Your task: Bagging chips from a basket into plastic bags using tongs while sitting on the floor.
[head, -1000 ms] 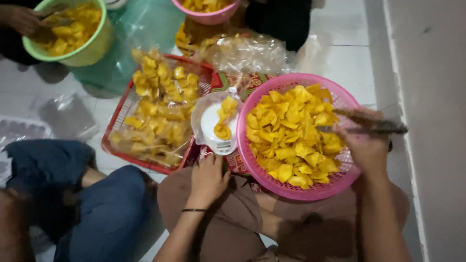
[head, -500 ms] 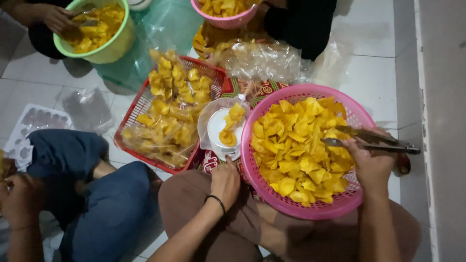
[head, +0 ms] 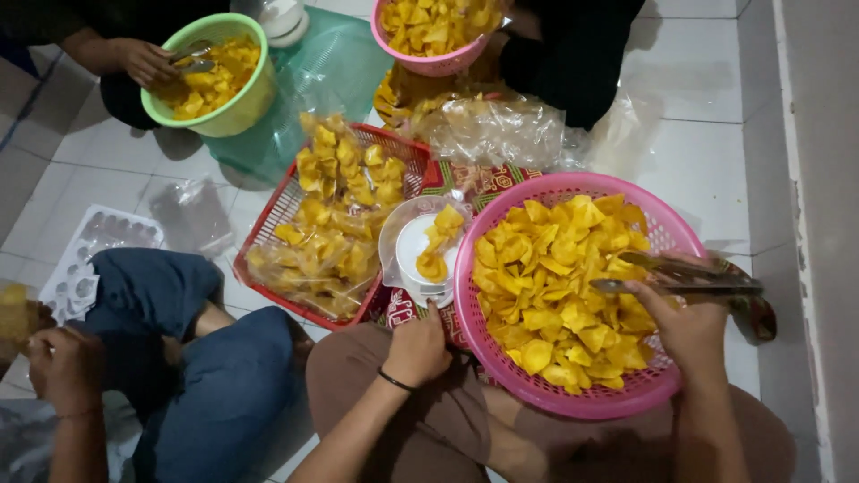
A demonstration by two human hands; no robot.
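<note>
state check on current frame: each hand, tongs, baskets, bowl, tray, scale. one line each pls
left hand: resting at the scale's near edge
right hand: gripping tongs
tongs: closed, empty, over the chips
pink basket: full of yellow chips
scale: clear bag on it, few chips inside
red tray: filled with bagged chips
green bowl: partly full

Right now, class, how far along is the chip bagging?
Done: filled bags lie in the red basket. In hand: the right hand holds tongs over the pink basket; the left hand steadies a part-filled bag. Left: that basket's heap of chips.
</note>
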